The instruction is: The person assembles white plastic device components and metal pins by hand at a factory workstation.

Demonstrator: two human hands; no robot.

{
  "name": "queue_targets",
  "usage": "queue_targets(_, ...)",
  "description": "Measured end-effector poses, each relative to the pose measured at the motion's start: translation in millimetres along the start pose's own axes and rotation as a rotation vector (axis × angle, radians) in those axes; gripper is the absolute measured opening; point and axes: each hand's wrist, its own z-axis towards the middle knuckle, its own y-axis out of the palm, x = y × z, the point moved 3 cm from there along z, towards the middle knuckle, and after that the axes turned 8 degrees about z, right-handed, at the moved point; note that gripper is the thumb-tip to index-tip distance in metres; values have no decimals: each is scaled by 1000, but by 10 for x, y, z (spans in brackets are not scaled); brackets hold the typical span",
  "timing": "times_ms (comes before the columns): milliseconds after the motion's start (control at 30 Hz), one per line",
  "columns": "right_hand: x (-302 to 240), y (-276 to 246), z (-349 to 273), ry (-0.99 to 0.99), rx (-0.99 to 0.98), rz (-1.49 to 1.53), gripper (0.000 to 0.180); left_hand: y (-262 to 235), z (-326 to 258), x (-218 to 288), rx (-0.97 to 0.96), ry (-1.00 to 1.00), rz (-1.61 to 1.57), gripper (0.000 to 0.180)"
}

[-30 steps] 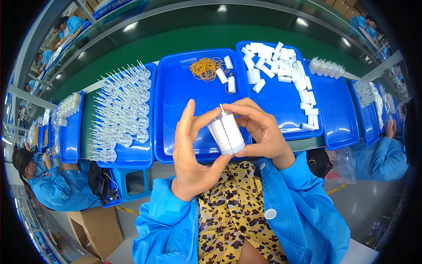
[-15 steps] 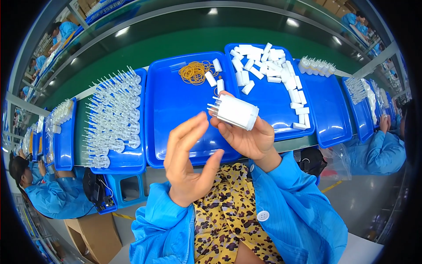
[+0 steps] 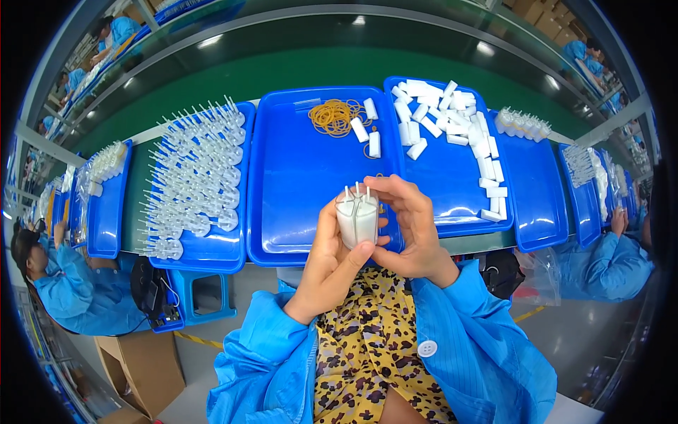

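Above the front edge of the middle blue tray [image 3: 289, 212] I hold an upright white cylindrical piece [image 3: 358, 220], split by lengthwise gaps, with thin pins sticking up from its top. My left hand [image 3: 326, 258] wraps the near left side, its thumb pressed across the front. On the other side, my right hand [image 3: 409, 230] curls round the piece with fingertips against it. A bit of orange band shows by the right fingers; whether they hold it is unclear. Farther back in the tray lie a heap of orange rubber bands [image 3: 332, 117] and several white blocks [image 3: 359, 130].
At left, a blue tray [image 3: 212, 256] carries many clear-white pronged parts [image 3: 194, 177]. The right tray [image 3: 445, 205] holds many loose white blocks [image 3: 424, 106]; beyond it another tray [image 3: 537, 194] has similar pronged pieces [image 3: 521, 125]. Co-workers in blue sit on both sides.
The piece has turned from lying sideways in my right hand to upright, pins up. My left hand has closed round it, and both hands have come together lower down. The view has shifted slightly.
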Motion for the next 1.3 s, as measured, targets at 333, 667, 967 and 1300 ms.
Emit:
queue_targets(333, -65, 54, 84, -16, -79, -112, 57, -180, -81, -43, 81, 236, 241, 61)
queue_targets(667, -224, -581, 635, 224, -97, -562, 24, -369, -67, 48, 253, 320, 100, 62)
queue_targets(967, 924, -578, 1075, 91, -458, -935, 14, -409, -122, -42, 222, 285, 31, 61)
queue_targets(1300, 1540, -275, 1331, -35, -475, -1052, 10, -473, -137, -49, 208, 250, 37, 60)
